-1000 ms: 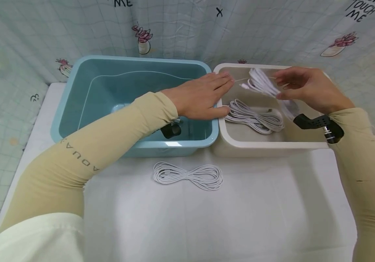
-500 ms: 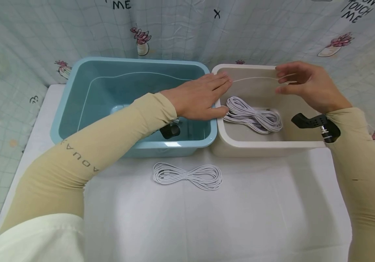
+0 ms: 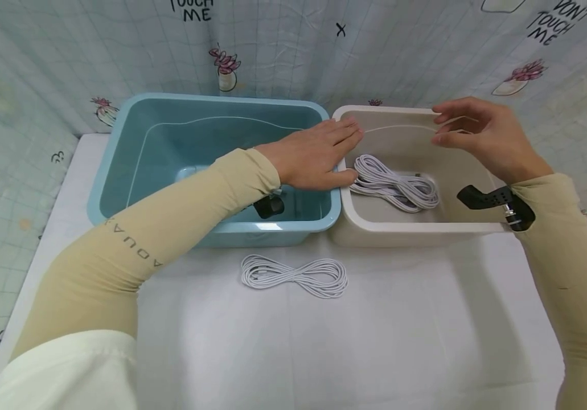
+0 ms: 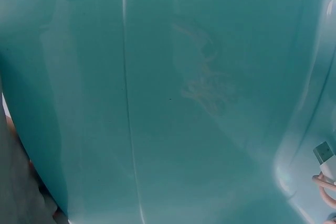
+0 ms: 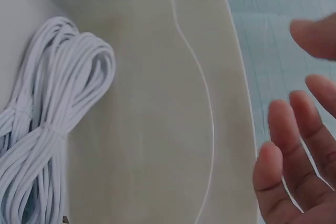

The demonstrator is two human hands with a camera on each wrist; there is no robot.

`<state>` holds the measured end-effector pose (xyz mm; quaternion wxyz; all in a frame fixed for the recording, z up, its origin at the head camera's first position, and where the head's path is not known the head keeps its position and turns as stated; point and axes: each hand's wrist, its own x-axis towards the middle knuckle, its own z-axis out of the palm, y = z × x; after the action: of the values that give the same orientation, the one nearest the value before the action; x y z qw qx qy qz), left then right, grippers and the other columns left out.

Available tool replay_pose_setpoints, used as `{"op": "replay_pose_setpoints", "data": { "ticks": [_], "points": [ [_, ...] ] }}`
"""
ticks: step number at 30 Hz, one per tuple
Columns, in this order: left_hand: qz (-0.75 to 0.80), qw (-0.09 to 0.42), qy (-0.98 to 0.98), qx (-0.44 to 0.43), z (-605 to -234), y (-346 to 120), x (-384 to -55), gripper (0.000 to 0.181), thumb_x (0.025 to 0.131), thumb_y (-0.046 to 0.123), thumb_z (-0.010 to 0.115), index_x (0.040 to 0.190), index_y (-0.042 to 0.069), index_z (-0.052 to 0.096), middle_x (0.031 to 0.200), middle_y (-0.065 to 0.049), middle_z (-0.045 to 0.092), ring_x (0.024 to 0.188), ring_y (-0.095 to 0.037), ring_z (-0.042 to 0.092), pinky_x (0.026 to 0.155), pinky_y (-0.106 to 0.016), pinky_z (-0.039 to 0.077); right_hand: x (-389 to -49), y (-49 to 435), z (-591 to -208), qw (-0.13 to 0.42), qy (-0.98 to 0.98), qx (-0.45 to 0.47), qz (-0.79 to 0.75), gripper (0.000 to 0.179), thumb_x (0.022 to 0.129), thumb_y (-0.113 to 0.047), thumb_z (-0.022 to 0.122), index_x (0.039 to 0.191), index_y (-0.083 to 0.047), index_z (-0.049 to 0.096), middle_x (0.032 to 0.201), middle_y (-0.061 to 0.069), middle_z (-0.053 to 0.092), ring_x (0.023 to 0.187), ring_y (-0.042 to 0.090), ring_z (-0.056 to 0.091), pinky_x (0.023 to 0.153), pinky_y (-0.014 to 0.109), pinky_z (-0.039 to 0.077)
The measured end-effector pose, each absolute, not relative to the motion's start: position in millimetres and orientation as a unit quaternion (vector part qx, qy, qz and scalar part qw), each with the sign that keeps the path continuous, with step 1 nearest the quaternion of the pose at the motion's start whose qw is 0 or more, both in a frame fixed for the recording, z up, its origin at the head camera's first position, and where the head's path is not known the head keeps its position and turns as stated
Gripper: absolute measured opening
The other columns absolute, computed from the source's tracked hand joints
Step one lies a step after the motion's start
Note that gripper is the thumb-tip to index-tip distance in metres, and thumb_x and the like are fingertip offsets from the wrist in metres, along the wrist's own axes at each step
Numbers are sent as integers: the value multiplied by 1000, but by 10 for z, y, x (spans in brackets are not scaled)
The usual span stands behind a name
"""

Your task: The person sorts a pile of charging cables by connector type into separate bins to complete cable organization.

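My left hand (image 3: 319, 156) lies palm down with straight fingers across the adjoining rims of a blue bin (image 3: 206, 101) and a beige bin (image 3: 426, 226). Over the back right of the beige bin hovers my right hand (image 3: 488, 136), fingers loosely bent and nothing in them. White cable bundles (image 3: 395, 185) lie heaped on the left of the beige bin's floor; the right wrist view shows the looped cables (image 5: 52, 129) close up. Another white cable bundle (image 3: 293, 276), wound in a figure eight, sits on the table before the bins. In the left wrist view a USB plug (image 4: 324, 153) shows inside the blue bin.
A white cloth covers the table (image 3: 354, 341). Behind the bins hangs a printed curtain (image 3: 283, 51). A thin pale line curves along the inner walls of both bins. Black wrist mounts (image 3: 498, 199) sit on both forearms, the left one partly hidden below the arm.
My right hand has let go of a white cable bundle, which has dropped onto the cables in the beige bin. The left hand has stayed on the rims.
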<state>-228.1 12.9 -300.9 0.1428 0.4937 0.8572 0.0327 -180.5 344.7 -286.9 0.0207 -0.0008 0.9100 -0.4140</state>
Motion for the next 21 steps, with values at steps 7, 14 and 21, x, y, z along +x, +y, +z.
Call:
{"op": "replay_pose_setpoints", "data": {
  "ticks": [7,14,21],
  "points": [
    [35,142,857,494,-2998,130,-2263,82,107,56,33,167,10,3,177,-7,-1,166,-22,-5,137,-37,1,-1654,3305,-2730,-16,896,-35,-442,47,89,-10,81,135,-14,69,110,-12,72,96,-1,69,80,7,51],
    [34,142,858,492,-2988,136,-2257,82,106,55,33,167,9,3,177,-7,0,166,-22,-5,136,-38,1,-1471,3095,-2625,-50,906,-74,-414,38,90,-8,79,127,-12,73,103,-13,72,90,1,70,74,6,54],
    [41,140,858,493,-2991,132,-2263,82,106,54,33,167,8,4,177,-8,1,166,-23,-5,137,-38,1,-1265,2886,-2526,-60,911,-111,-392,31,92,-7,77,122,-10,75,101,-5,72,88,5,69,75,7,54]
  ]
}}
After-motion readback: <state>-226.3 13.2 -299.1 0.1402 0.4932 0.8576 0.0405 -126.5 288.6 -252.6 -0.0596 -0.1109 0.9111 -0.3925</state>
